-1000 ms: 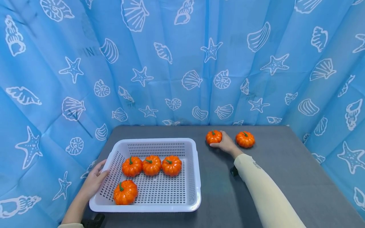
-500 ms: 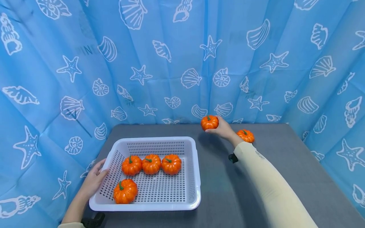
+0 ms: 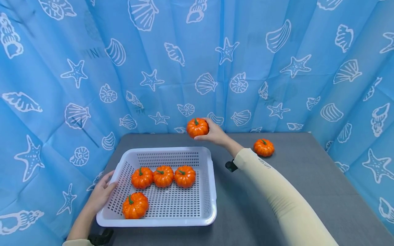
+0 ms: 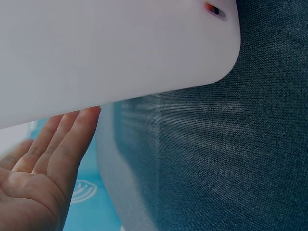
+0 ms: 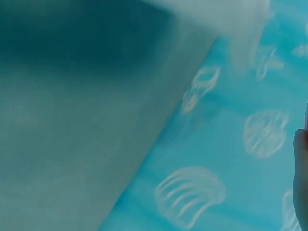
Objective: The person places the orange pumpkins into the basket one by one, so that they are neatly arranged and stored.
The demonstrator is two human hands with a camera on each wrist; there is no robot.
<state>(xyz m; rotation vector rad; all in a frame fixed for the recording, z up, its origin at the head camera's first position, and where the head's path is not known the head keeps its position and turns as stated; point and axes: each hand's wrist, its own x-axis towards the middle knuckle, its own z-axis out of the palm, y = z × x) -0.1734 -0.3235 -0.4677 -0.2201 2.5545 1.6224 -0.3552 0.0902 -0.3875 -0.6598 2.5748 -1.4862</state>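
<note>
My right hand [image 3: 213, 132] grips a small orange pumpkin [image 3: 197, 128] with a green stem, held in the air above the table's back edge. In the right wrist view only a bit of finger [image 5: 301, 178] shows at the right border. A white slotted plastic basket [image 3: 167, 222] stands on the left of the table. Three pumpkins sit in a row inside it, and another pumpkin [image 3: 135, 205] lies at its front left. My left hand [image 3: 100, 194] rests against the basket's left rim; in the left wrist view its fingers look straight, tips at the basket edge.
One more pumpkin [image 3: 263, 147] lies on the grey table [image 3: 295, 184] at the back right. A blue shell-patterned curtain [image 3: 197, 68] hangs behind the table and along both sides.
My right hand has lifted the pumpkin off the table and carried it left and up, to beyond the basket's back right corner. The left hand and basket have stayed put.
</note>
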